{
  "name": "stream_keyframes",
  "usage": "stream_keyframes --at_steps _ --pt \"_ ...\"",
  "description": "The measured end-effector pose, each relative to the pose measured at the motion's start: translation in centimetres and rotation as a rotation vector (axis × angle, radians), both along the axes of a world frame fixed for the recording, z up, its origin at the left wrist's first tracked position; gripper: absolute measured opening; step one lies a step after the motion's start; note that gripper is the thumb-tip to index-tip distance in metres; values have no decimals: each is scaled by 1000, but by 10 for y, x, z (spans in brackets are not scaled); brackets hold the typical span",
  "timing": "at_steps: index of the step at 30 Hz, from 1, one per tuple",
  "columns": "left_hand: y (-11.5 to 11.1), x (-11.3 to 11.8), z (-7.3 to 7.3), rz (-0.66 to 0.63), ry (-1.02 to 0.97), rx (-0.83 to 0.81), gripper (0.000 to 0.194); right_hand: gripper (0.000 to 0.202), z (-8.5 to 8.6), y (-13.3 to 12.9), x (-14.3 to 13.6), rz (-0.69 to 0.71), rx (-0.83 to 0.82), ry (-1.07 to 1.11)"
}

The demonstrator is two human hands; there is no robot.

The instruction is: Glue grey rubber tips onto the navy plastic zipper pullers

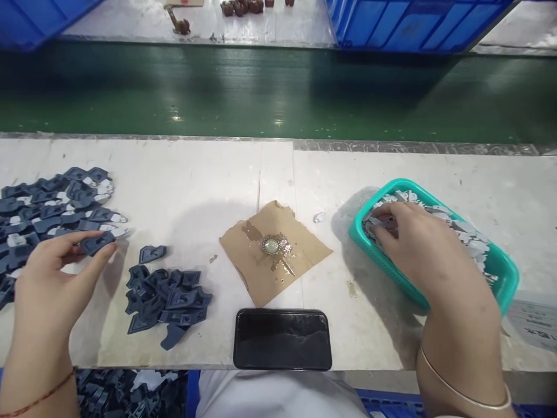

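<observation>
My left hand pinches a dark blue-grey plastic piece between thumb and fingers, at the right edge of a spread of dark pieces joined with white ones. Just right of it lies a heap of loose dark plastic pieces, with a single one above the heap. My right hand reaches into a teal basket full of small white and light grey plastic parts. Its fingers are curled together among the parts, and what they grip is hidden.
Mid-table, a brown cardboard square carries a small round cap amid wet spots. A black phone lies at the front edge. Beyond the table runs a green belt, with a blue crate behind. Below sits a bin of dark pieces.
</observation>
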State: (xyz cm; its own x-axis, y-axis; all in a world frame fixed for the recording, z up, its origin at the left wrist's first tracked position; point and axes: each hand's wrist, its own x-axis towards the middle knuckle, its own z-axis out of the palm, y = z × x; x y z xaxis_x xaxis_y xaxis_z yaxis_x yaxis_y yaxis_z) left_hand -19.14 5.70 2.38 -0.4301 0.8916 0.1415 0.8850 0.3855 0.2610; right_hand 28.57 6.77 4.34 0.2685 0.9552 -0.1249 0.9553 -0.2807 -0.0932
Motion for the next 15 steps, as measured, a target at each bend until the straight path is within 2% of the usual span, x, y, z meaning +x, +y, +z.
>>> stream_keyframes --at_steps 2,4,6,8,11,13,15 --pt "3 -3 1 7 23 -88 42 33 4 3 -3 -36 -44 8" --pt "3 1 2 -67 58 -67 45 29 7 6 -4 -73 -81 29" --pt "1 8 3 -206 89 16 45 22 8 7 -3 -104 -100 35" --pt "-1 16 6 -364 74 28 39 17 7 6 -3 -113 -89 38" --pt "-1 26 10 -525 -45 -147 30 14 5 4 -2 -116 -55 82" --pt "2 29 13 -538 -114 -208 28 14 5 2 -3 -131 -42 110" --pt "4 31 15 -492 -146 -215 29 14 5 2 -2 -143 -22 138"
